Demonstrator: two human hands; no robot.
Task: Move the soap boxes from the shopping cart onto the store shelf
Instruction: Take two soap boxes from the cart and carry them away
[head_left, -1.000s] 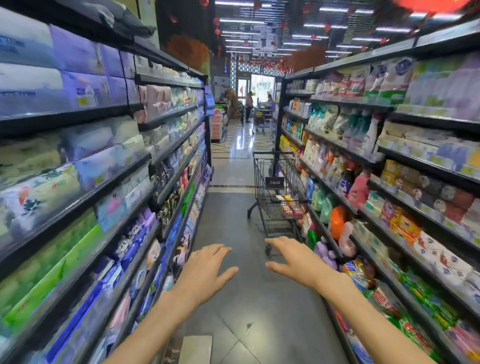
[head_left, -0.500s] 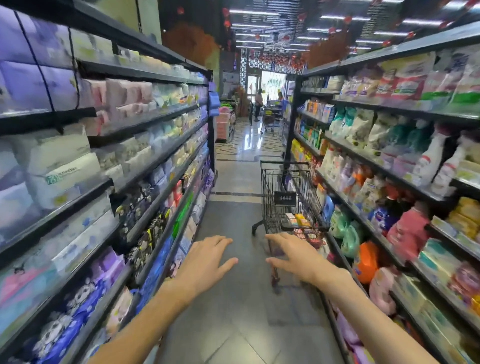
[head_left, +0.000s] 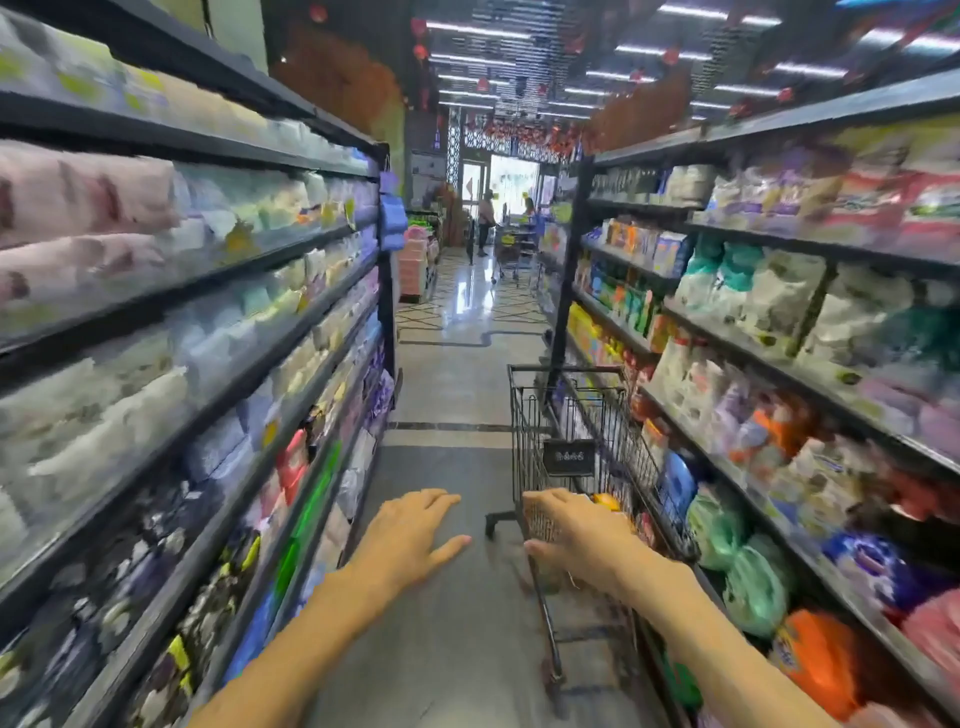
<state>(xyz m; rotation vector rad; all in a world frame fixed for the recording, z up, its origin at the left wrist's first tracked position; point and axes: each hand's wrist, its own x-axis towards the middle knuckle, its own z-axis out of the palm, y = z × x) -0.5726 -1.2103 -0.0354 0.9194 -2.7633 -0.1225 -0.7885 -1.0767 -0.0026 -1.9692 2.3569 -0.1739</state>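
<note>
Now both your hands are out in front, palms down, fingers straight and spread, holding nothing. Your left hand (head_left: 410, 535) hangs over bare aisle floor (head_left: 457, 649), well clear of the shopping cart (head_left: 571, 447). Your right hand (head_left: 576, 535) is at the cart's near end, overlapping the wire basket; can't tell if it touches the wire. The cart stands close along the right-hand store shelf (head_left: 779, 374), which is packed with bags and bottles. Soap boxes (head_left: 605, 501) sit down in the basket, only a yellow-orange bit showing just past your right fingers; the rest is blurred or hidden. A dark tag (head_left: 569, 457) hangs on the cart. Left shelving (head_left: 208, 332) holds soft paper packs, all smeared by motion blur. Two people (head_left: 487, 221) stand far down the aisle.
</note>
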